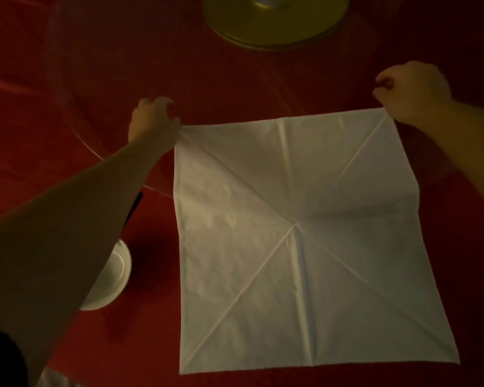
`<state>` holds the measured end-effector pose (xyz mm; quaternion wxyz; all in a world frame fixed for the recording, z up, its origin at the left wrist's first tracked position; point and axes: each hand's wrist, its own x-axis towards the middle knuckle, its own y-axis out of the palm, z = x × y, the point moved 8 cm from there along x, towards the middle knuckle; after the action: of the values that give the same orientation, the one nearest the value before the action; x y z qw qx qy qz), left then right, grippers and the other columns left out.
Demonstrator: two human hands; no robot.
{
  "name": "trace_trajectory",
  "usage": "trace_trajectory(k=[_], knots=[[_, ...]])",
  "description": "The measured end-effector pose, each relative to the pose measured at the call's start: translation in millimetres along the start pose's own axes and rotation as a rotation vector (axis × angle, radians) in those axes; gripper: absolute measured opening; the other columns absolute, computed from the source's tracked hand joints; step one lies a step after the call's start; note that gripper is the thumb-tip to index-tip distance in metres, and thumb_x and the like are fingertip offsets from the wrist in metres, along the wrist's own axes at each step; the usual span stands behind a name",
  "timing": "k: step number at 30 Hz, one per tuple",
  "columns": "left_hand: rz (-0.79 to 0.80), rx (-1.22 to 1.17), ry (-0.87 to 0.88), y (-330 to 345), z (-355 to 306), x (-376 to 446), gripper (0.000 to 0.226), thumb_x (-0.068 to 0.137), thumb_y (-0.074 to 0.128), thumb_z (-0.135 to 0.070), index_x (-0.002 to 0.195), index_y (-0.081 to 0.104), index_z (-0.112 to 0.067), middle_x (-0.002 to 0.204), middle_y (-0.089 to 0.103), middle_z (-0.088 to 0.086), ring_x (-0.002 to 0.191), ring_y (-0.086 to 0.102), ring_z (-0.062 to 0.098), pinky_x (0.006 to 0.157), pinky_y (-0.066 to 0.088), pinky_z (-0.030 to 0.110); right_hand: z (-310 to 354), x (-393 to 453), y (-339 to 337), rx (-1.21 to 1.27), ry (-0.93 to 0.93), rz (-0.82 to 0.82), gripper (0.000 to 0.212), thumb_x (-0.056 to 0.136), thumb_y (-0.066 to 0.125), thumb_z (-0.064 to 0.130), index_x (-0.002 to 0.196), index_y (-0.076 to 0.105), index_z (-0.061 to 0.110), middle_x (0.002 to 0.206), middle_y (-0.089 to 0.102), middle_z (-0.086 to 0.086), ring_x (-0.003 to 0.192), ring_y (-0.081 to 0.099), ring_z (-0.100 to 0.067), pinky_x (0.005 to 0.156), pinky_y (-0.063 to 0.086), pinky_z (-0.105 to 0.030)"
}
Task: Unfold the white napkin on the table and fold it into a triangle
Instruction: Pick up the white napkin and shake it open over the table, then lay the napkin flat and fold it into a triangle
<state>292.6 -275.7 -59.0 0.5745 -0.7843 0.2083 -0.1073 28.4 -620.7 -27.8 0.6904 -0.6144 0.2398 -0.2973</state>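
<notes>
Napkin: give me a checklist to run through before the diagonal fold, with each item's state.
1. Napkin fully opened to a square: ok.
2. Left hand grip on far left corner: ok.
3. Right hand grip on far right corner: ok.
4. Diagonal creases visible as a fold guide: ok.
5. Near corners lying flat on the red tablecloth: ok.
6. White bowl clear of the napkin: ok, though the left forearm covers part of it.

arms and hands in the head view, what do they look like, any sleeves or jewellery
Both forearms are bare as far as the frame shows, with no sleeve over them. No watch, bracelet or glove shows on the left hand or the right hand; rings cannot be ruled out in the dim light. A patch of dark fabric at the lower left corner may be clothing, but it is too dark to tell.
</notes>
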Motion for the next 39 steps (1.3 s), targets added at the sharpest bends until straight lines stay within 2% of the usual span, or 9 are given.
trace_trajectory(k=[3,6,13,15,18,21,25,29,39], knots=[[-0.202,0.010,0.086,-23,-20,-27,0.044,0.092,0.046,-0.020,0.136,0.045,-0.016,0.136,0.046,0.015,0.125,0.040,0.033,0.099,0.039,0.046,22,-21,-13,0.097,-0.025,-0.084,0.037,0.095,0.051,0.025,0.128,0.057,0.008,0.125,0.057,-0.022,0.112,0.054,-0.040,0.091,0.045,-0.047],[-0.260,-0.118,0.180,-31,-48,-84,0.046,0.093,0.045,-0.020,0.139,0.041,-0.016,0.142,0.043,0.011,0.132,0.034,0.029,0.106,0.034,0.044,52,-69,-27,0.248,-0.080,-0.152,0.035,0.093,0.050,0.026,0.121,0.062,0.010,0.119,0.060,-0.020,0.108,0.055,-0.036,0.089,0.044,-0.043],[-0.063,-0.202,0.301,34,-73,-264,0.052,0.099,0.033,-0.023,0.148,0.021,-0.012,0.158,0.017,0.011,0.146,0.004,0.024,0.118,0.012,0.045,129,-256,9,0.416,-0.283,-0.096,0.025,0.087,0.060,0.008,0.109,0.068,-0.002,0.114,0.066,-0.022,0.104,0.060,-0.039,0.090,0.048,-0.042],[0.019,-0.172,0.334,56,-70,-296,0.053,0.099,0.024,-0.026,0.149,0.017,-0.009,0.159,0.012,0.012,0.146,-0.001,0.025,0.118,0.010,0.047,145,-290,32,0.421,-0.314,-0.001,0.030,0.089,0.056,0.009,0.117,0.064,-0.001,0.123,0.062,-0.021,0.113,0.058,-0.037,0.098,0.044,-0.043],[0.090,-0.117,0.403,79,-62,-323,0.062,0.093,0.010,-0.032,0.148,0.017,-0.005,0.158,0.013,0.016,0.146,0.001,0.030,0.117,0.010,0.049,163,-323,63,0.385,-0.356,0.109,0.038,0.092,0.051,0.009,0.128,0.055,-0.001,0.135,0.054,-0.019,0.125,0.050,-0.036,0.104,0.038,-0.044],[0.136,-0.092,0.407,96,-49,-331,0.064,0.091,0.013,-0.034,0.147,0.022,-0.004,0.156,0.018,0.017,0.145,0.010,0.033,0.116,0.015,0.051,164,-336,81,0.357,-0.402,0.116,0.042,0.088,0.052,0.007,0.128,0.054,-0.002,0.133,0.055,-0.022,0.127,0.048,-0.039,0.107,0.033,-0.048],[0.097,0.014,0.464,111,-31,-332,0.057,0.096,0.026,-0.034,0.142,0.036,-0.002,0.150,0.033,0.019,0.141,0.026,0.032,0.115,0.017,0.048,150,-341,100,0.121,-0.393,0.050,0.045,0.095,0.041,0.031,0.132,0.054,0.009,0.140,0.052,-0.010,0.134,0.041,-0.029,0.110,0.028,-0.050],[0.083,0.103,0.480,114,-11,-326,0.063,0.096,0.023,-0.051,0.149,0.019,-0.016,0.156,0.012,0.005,0.146,0.007,0.021,0.118,0.004,0.045,108,-332,109,-0.069,-0.333,0.072,0.063,0.098,0.027,0.055,0.143,0.038,0.012,0.149,0.040,-0.011,0.139,0.030,-0.030,0.110,0.024,-0.050],[0.070,0.118,0.489,104,6,-319,0.066,0.096,0.019,-0.054,0.148,0.011,-0.014,0.156,0.015,0.009,0.146,0.006,0.022,0.117,0.005,0.045,-45,-314,98,-0.122,0.019,0.131,0.081,0.090,0.006,0.068,0.151,0.007,0.014,0.160,0.008,-0.006,0.146,0.000,-0.018,0.117,-0.001,-0.041]])
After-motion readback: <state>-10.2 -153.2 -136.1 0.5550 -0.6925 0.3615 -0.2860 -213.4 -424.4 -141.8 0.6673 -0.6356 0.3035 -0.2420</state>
